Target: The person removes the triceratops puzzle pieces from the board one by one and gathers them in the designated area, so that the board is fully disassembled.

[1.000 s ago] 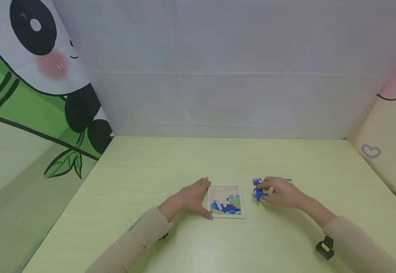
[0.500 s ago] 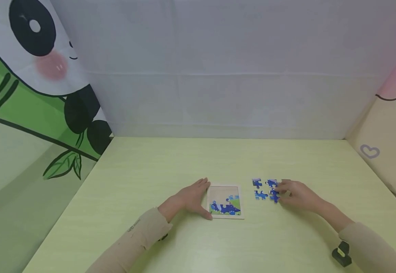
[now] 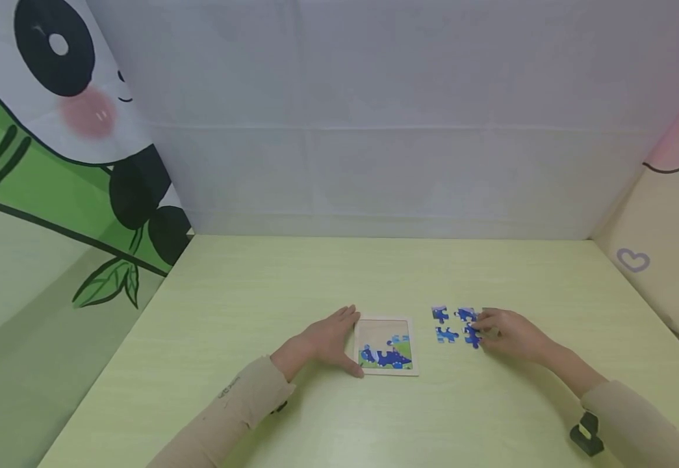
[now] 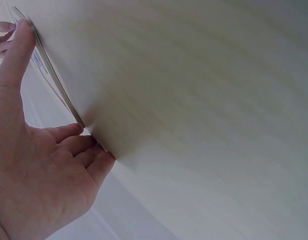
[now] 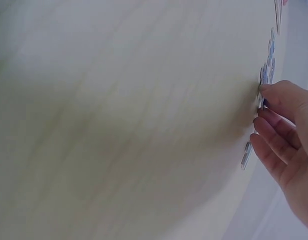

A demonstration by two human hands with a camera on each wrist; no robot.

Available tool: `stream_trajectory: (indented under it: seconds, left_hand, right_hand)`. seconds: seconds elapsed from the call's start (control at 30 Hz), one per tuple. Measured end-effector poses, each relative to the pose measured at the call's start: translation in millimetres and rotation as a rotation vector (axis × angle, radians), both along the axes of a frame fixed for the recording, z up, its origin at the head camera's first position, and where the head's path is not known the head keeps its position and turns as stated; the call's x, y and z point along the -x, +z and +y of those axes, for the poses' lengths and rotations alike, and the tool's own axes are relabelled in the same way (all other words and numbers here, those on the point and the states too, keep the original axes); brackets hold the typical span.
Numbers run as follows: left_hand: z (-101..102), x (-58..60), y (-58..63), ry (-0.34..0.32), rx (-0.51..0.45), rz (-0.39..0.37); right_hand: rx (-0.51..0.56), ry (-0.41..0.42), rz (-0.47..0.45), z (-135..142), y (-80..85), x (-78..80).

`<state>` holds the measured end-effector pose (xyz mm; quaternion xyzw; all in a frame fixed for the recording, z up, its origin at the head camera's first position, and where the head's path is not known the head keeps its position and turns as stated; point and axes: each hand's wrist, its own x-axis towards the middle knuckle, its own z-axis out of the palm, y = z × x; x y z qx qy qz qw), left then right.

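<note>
A small jigsaw puzzle in a pale wooden frame [image 3: 415, 372] lies on the table, its lower part filled with a blue dinosaur picture. My left hand [image 3: 329, 338] rests along its left side, thumb at the lower corner and fingertips at the upper one. In the left wrist view the thumb [image 4: 19, 55] lies against the frame's edge. To the right, my right hand [image 3: 511, 335] pinches a dark blue puzzle piece [image 3: 471, 337] between thumb and fingers, low over the table. The right wrist view shows the thumb [image 5: 286, 95] over the piece, hiding most of it.
Loose pieces lie beside the held one: a blue piece [image 3: 440, 314], a lighter blue piece [image 3: 447, 335] and another blue piece [image 3: 465, 314]. A further piece [image 5: 246, 156] shows beneath the right fingers. A pale wall [image 3: 374, 182] stands behind the table [image 3: 292, 273].
My right hand has moved right from the left-hand loose pieces, uncovering the lighter blue one, and has then barely shifted. My left hand and the frame have stayed in place.
</note>
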<state>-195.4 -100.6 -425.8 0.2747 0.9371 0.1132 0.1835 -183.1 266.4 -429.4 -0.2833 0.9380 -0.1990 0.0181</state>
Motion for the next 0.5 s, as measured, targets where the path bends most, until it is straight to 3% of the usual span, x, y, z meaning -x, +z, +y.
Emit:
stream_trajectory:
  seconds: [0.5]
  left_hand:
    - [0.2,-1.8,3.1,0.006,-0.017,-0.009]
  right_hand:
    - [-0.011,-0.023,-0.017,-0.6,-0.3,1.8]
